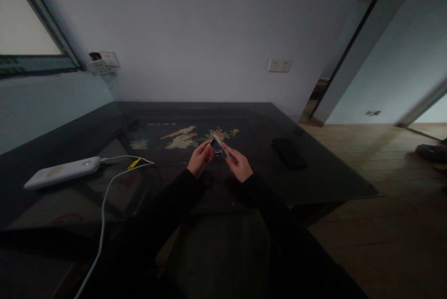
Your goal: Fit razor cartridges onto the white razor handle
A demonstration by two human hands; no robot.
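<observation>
Over the middle of the dark table, my two hands are close together. My right hand (239,164) is closed on a slim, pale grey flat piece (222,145) that points up and to the left. My left hand (200,157) is closed, thumb and fingers pinching a small dark piece (212,142) against the upper end of the pale one. Between the hands, a small shiny thing (218,154) shows below the pale piece; its kind is too small and dim to make out.
The glossy dark table (335,180) bears a bird-and-flower picture (179,138). At left lies a white power bank (64,172) with a white cable (104,210) and a yellow tag (134,163). A black flat object (289,152) rests at right. Wall sockets (280,65) are behind.
</observation>
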